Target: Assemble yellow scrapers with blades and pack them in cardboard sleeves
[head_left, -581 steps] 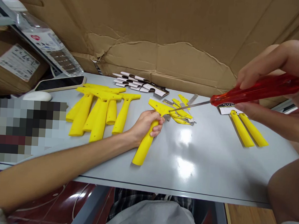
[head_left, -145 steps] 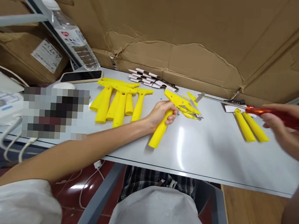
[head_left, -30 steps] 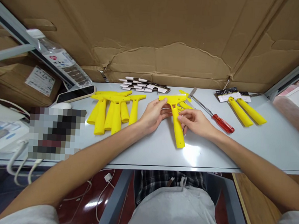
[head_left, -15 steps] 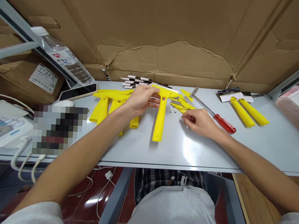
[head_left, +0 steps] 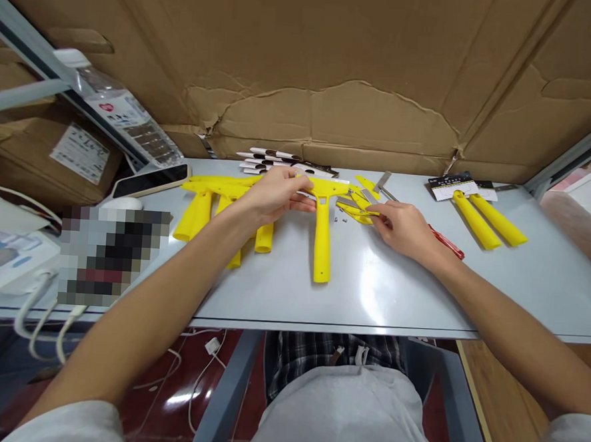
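My left hand (head_left: 283,197) grips the head of a yellow T-shaped scraper (head_left: 323,243), whose handle points toward me above the grey table. Its thumb lies on the head's left end and the fingers run behind it. Closed in a pinch, my right hand (head_left: 402,229) has a thin yellow strip (head_left: 371,213) between its fingertips. That strip is over a small pile of yellow plastic pieces (head_left: 360,219) and metal blades. Tiny screws (head_left: 340,219) lie between the scraper and the pile. Several more yellow scrapers (head_left: 203,212) rest left, partly hidden by my left forearm.
A red-handled screwdriver (head_left: 447,241) lies partly behind my right hand. Two carded yellow scrapers (head_left: 488,223) rest at right. Black-and-white cards (head_left: 272,161) are stacked against the cardboard backing. A phone (head_left: 152,181), a plastic bottle (head_left: 126,114) and white cables (head_left: 40,305) occupy the left.
My right hand has moved up and inward to the pile and now pinches a yellow strip. The scraper in my left hand has shifted slightly right, its handle swinging right.
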